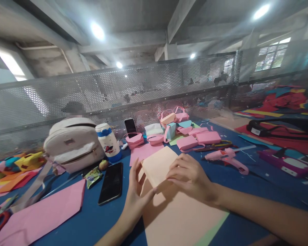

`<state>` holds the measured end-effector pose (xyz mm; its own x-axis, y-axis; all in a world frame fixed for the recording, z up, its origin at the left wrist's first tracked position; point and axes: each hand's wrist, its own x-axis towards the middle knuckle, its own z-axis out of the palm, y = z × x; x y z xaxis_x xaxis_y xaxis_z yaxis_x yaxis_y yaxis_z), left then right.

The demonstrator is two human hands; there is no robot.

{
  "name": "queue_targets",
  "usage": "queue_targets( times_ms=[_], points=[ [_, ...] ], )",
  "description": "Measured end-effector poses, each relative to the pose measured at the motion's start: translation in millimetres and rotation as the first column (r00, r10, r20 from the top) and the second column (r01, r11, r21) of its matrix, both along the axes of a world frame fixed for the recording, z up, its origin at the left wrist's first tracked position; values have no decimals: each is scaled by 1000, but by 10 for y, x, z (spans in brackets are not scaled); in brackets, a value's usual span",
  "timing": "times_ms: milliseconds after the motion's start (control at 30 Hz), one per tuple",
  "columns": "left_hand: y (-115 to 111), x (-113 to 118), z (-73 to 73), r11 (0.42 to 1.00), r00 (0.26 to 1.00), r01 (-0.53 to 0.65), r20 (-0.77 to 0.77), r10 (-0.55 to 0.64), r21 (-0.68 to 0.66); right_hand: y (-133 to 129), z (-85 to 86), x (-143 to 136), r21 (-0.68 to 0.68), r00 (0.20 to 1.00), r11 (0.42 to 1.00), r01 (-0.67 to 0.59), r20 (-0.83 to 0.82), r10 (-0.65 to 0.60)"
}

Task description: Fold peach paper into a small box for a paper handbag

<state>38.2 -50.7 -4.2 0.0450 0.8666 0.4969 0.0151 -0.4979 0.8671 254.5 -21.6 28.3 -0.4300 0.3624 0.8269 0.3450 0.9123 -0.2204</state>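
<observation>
A folded piece of peach paper [160, 164] is held up between my two hands, tilted above the table. My left hand [138, 188] grips its left side, the thumb along the lower edge and the fingers at the far left corner. On the right edge, my right hand [191, 176] pinches the paper with thumb and fingertips. Under both hands lies a large peach sheet [179, 218], with a green sheet [215, 229] showing at its lower right. Just left of my left hand rests a black phone [111, 183].
A pink glue gun [228, 159] lies to the right, near a purple power box [287, 162]. Small pink paper bags [207, 137] stand at the back. A white backpack [72, 145], a bottle [108, 141], pink sheets [46, 215] and red-handled scissors [0, 218] are on the left.
</observation>
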Motion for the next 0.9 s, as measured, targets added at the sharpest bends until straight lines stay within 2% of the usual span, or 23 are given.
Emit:
queue_targets(
  times_ms=[300, 567, 900],
  points=[
    [-47, 20, -20, 999, 995, -29, -95, 30, 18, -51, -48, -60, 1, 999, 999, -51, 2, 51],
    [-39, 60, -60, 999, 998, -22, -55, 20, -43, -68, -42, -59, 18, 998, 998, -66, -18, 67],
    [-37, 39, -100, 998, 997, -35, -77, 32, -46, -59, -51, -55, 28, 997, 997, -78, 6, 78]
  ],
)
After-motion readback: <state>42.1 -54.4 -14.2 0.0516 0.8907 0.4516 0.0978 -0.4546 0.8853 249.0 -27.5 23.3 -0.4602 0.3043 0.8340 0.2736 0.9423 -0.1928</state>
